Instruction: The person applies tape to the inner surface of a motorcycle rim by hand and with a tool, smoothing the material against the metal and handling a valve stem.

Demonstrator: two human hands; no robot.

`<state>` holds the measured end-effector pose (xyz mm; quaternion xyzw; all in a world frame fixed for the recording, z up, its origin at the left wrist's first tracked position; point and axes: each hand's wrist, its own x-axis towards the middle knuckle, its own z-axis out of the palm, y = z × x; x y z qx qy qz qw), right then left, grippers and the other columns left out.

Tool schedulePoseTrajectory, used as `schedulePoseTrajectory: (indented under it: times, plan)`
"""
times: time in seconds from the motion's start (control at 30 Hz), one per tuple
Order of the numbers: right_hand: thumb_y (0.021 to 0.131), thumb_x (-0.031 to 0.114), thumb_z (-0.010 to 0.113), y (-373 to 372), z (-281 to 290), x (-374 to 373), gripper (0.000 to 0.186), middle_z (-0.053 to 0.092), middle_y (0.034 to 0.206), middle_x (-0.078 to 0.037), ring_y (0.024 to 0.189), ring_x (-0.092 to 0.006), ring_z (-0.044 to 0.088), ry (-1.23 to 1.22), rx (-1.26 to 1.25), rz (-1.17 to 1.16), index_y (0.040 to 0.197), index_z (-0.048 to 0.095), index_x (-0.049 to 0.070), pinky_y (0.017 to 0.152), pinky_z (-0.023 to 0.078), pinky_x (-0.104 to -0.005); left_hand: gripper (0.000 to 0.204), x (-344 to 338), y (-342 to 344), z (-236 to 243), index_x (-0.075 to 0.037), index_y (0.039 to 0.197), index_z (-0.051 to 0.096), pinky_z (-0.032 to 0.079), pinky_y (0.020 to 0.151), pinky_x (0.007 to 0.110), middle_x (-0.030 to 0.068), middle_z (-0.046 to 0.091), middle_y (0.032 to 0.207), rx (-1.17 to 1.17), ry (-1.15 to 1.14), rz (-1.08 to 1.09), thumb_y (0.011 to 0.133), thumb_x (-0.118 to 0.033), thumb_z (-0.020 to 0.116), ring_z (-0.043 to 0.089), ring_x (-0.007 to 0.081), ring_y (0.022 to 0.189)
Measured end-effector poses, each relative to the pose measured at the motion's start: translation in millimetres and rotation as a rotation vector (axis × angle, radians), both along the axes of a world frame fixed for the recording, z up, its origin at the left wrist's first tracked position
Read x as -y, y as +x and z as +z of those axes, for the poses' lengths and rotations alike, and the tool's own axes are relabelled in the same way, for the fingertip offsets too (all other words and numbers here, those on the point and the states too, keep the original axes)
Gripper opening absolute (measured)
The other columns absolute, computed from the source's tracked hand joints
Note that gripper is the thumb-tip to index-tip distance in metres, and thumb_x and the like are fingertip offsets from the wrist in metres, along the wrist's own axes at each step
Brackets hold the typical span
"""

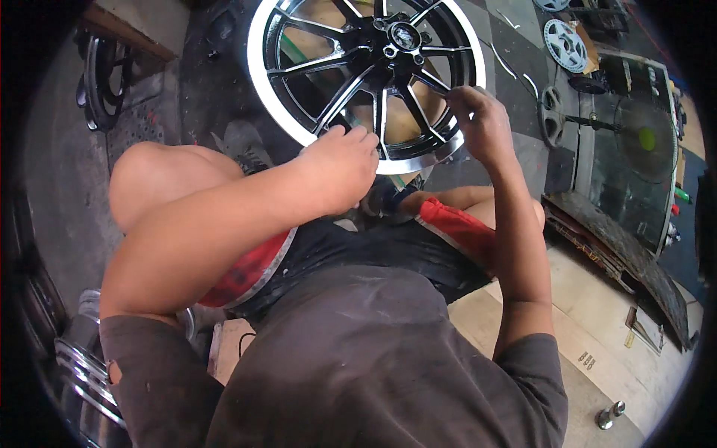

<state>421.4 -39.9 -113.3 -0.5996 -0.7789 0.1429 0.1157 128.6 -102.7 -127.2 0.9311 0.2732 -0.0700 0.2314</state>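
Observation:
A black alloy wheel rim [367, 54] with bright silver spoke edges and a silver outer lip lies face up in front of me. My left hand [340, 170] is closed over its near edge, the fingers curled at the lip and the thumb mostly hidden. On the right side of the wheel, my right hand [482, 125] reaches over the lip with thumb and fingertips pressed together beside a spoke. Whatever those fingertips hold, if anything, is too small to make out.
A fan [644, 138] stands at the right, near a glass panel and a curved dark panel [620, 269]. Other wheels show at the far right [565, 45] and left [104, 82]. Shiny metal parts [89, 358] are stacked at the lower left. My bent knees flank the wheel.

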Motion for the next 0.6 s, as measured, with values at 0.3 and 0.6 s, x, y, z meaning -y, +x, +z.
schedulePoseTrajectory:
  times: [0.3,0.6]
  plan:
    - [0.090,0.025,0.079,-9.7,-17.4,-12.6,0.012,0.074,0.094,-0.003,0.086,-0.0283,0.071,0.165,0.123,0.064,0.095,0.077,0.014,0.083,0.043,-0.0424,0.070,13.5,17.1,-0.2,0.009,0.137,0.054,0.043,0.113,0.054,0.0318,0.056,0.144,0.074,-0.170,0.241,0.092,-0.039,0.080,0.052,0.0423,0.138]
    - [0.089,0.025,0.081,-11.5,-34.7,-20.2,0.011,0.071,0.090,0.000,0.087,-0.0249,0.068,0.390,0.159,0.164,0.093,0.076,0.016,0.082,0.040,-0.0415,0.051,11.1,20.0,44.2,-0.007,0.134,0.063,0.048,0.107,0.054,0.0186,0.074,0.118,0.410,-0.504,0.045,0.094,-0.033,0.078,0.066,0.0384,0.123]
